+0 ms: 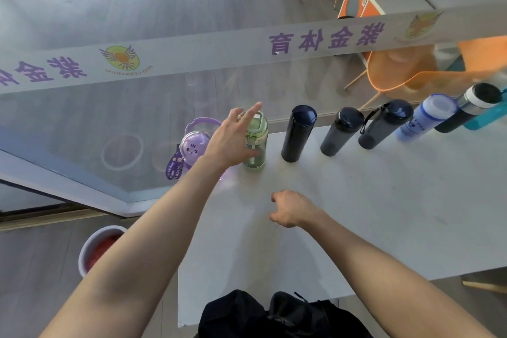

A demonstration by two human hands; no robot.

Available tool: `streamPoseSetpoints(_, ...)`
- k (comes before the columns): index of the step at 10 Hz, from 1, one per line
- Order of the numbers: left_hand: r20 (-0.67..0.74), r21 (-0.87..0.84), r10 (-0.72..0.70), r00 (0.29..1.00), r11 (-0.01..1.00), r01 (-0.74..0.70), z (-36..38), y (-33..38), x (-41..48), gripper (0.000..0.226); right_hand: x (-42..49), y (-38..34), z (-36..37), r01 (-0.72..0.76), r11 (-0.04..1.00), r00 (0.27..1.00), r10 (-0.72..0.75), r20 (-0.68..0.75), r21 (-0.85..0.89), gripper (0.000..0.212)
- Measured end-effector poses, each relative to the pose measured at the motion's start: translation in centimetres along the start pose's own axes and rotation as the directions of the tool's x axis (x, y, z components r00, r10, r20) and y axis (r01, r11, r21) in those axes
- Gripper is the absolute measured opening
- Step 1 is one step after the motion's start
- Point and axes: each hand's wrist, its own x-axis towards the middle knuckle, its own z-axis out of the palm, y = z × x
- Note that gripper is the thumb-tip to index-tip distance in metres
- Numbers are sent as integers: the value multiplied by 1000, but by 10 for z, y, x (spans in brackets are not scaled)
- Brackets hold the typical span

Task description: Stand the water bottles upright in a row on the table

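Several water bottles stand upright in a row along the far edge of the white table (356, 214). From the left: a purple bottle (192, 149) with a face and a strap, a green bottle (255, 148), a tall dark blue flask (298, 137), two dark grey bottles (340, 132) (384, 125), a white and blue bottle (426, 118), a black bottle with a white collar (472, 107) and a teal bottle (485, 118). My left hand (233, 137) hovers open between the purple and green bottles, fingers spread, partly covering both. My right hand (293, 208) rests loosely curled over the table, holding nothing.
A black bag (274, 315) lies at the table's near edge. A glass partition with a printed white banner (247, 49) runs just behind the bottles. A red and white bin (96, 250) stands on the floor to the left. Orange chairs (397, 74) stand beyond the glass.
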Motion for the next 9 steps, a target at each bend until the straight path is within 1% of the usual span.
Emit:
streamPoseSetpoints(1,-26,-37,-45,999,998,44,4,6,7,106,-4,10,2,-19,1000,1000,19,-5,7,54)
streamPoseSetpoints(2,-63,-73,-62,996,996,57,7,6,8,99,-7,17,3,-35,999,999,35,-8,18,52)
streamPoseSetpoints(3,-107,-102,-93,990,991,82,10,7,7,95,-11,21,3,-41,999,999,41,2,27,51)
streamPoseSetpoints(5,-133,-108,-119,984,989,105,19,13,4,94,-19,32,2,-48,998,999,48,8,40,51)
streamPoseSetpoints(6,-119,-129,-145,982,983,130,19,10,2,95,-24,40,-2,-55,998,998,54,17,40,52)
streamPoseSetpoints(7,-80,-106,-162,983,983,153,13,8,-6,110,-30,50,-8,-46,999,999,45,29,16,55)
streamPoseSetpoints(8,-85,-81,-182,980,981,175,8,9,-14,122,-38,66,-15,-28,999,999,28,20,16,61)
streamPoseSetpoints(9,-180,-56,-191,965,981,184,4,16,-35,122,-51,87,-22,-4,999,1000,4,-2,53,63)
